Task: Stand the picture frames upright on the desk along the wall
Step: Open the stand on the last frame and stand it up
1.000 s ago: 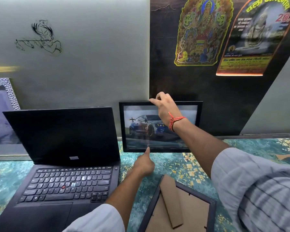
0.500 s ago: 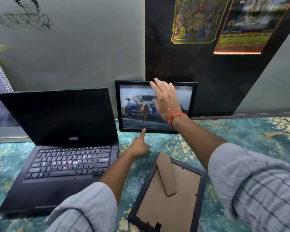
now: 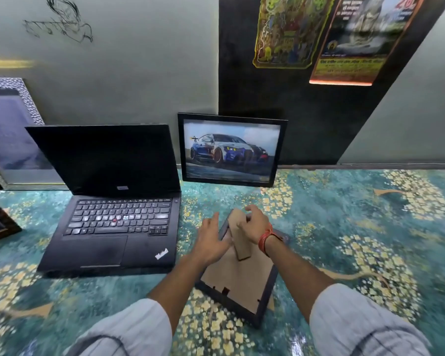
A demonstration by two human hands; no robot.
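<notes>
car frame (image 3: 231, 149) is already standing at the wall, 12 o'clock. the face-down frame (image 3: 238, 281) lies flat on the tabletop (image 3: 344, 227) at 6 o'clock. left hand (image 3: 211, 242) rests flat and open on its top edge; right hand (image 3: 254, 224) is curled loosely over the cardboard stand (image 3: 239, 240), whether it's pinching it i can't tell. next i'd swing that stand out, then tip the frame up.
</notes>
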